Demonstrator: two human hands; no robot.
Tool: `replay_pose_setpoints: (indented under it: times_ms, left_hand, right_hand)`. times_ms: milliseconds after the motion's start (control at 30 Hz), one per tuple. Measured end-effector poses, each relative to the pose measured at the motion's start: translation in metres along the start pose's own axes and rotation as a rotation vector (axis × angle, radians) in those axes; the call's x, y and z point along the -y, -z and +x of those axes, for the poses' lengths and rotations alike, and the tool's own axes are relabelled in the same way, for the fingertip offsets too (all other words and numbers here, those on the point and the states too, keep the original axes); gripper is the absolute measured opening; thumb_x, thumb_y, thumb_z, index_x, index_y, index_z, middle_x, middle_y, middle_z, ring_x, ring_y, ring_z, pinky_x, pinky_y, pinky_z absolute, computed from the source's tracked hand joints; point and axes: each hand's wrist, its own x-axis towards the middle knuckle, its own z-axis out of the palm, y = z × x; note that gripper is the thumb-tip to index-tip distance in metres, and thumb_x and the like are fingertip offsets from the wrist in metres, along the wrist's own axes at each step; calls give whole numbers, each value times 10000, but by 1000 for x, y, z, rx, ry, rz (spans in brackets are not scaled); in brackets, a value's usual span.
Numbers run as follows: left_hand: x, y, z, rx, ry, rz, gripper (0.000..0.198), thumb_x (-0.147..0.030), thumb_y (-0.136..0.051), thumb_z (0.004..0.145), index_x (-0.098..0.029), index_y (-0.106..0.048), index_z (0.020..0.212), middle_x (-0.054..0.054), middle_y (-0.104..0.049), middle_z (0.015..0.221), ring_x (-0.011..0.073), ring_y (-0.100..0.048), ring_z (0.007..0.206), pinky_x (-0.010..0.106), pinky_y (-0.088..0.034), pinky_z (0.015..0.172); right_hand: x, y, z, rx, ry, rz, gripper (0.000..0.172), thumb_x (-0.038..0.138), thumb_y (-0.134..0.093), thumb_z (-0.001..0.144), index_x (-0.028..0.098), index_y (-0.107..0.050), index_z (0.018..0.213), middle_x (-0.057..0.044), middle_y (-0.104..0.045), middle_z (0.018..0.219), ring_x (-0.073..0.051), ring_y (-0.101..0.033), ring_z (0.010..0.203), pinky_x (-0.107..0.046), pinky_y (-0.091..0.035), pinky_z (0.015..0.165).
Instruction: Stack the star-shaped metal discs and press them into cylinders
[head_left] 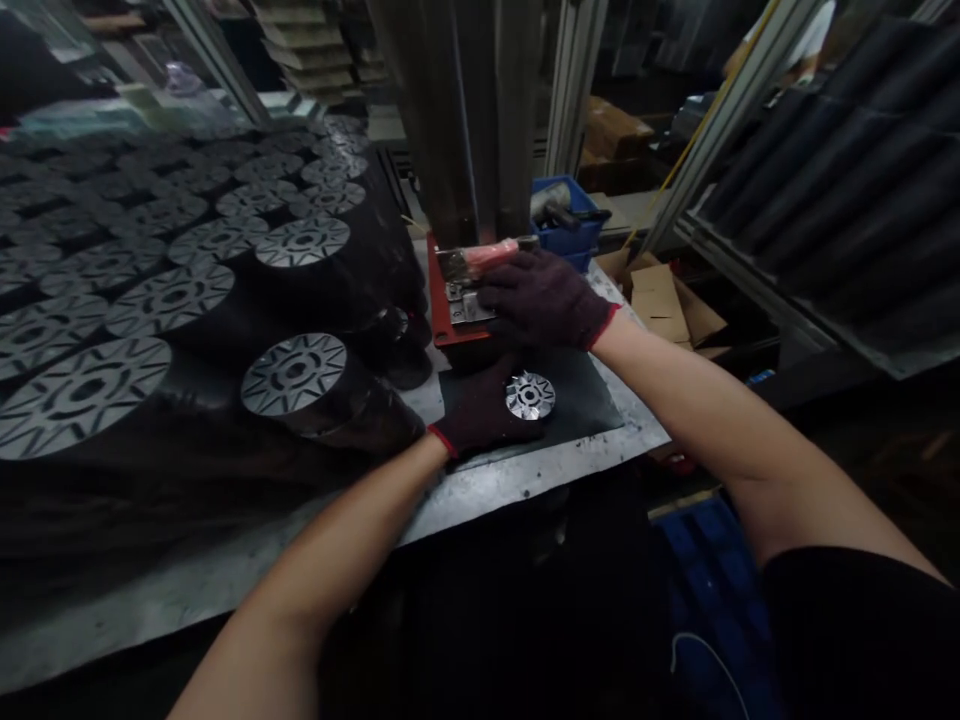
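Observation:
My left hand (480,415), in a dark work glove with a red cuff, lies on a dark mat (577,400) and grips a small slotted metal disc (530,395) at its fingertips. My right hand (541,298), gloved the same way, rests on a steel jig (469,305) on a red plate (450,318), just below a pink-wrapped handle (484,258). Its fingertips are partly hidden against the jig. To the left stand many dark cylindrical stacks topped with star-patterned metal discs (294,374), the nearest close to my left hand.
A steel press column (457,110) rises behind the jig. A blue bin (566,225) holds tools, and cardboard boxes (660,305) lie to the right. Dark rolls (825,170) fill the right side, a co-worker's torso (802,30) shows far off, and a blue crate (712,600) sits below.

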Motion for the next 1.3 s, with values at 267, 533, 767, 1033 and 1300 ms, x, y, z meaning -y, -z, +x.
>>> replay_pose_setpoints:
  times_ms: [267,533,767,1033,1300]
  left_hand:
    - [2,1,1,41,9,22,1310,-497,-1122,526,-218,-518,1654,155,-711,1548,443,-690,1413,615,-570,1209]
    - [1,-2,3,20,-115,-80,1258,-377,-1124,578,-254,-524,1676,114,-673,1619,377,-685,1444,501,-588,1218]
    - [-1,0,4,34,-98,-90,1263,-395,-1088,591,-222,-506,1698,119,-685,1606,372,-695,1433,485,-576,1228]
    - [-5,1,2,42,-64,-41,1231,-400,-1071,636,-285,-493,1717,89,-733,1538,373,-735,1365,482,-606,1173]
    - [3,0,0,42,-10,24,1379,-585,-1070,634,-221,-387,1775,164,-656,1630,446,-657,1459,567,-535,1243]
  right_hand:
    - [13,-7,1,8,-177,80,320,387,-627,1096,169,-797,1259,-159,-753,1445,-374,-613,1406,-605,-445,1221]
    - [79,-19,-91,-522,-902,694,459,486,-543,1137,250,-748,801,8,-708,712,-183,-654,690,-353,-547,676]
    - [105,-41,-117,-138,-924,408,412,391,-492,1120,226,-820,933,-94,-855,946,-290,-810,895,-442,-622,788]
    - [88,14,-89,-73,-573,247,428,534,-503,1112,285,-848,1152,-118,-863,1114,-362,-810,1024,-579,-665,901]
    - [4,-1,4,100,-118,70,396,433,-594,1108,219,-784,1383,-137,-708,1545,-432,-591,1469,-671,-451,1228]
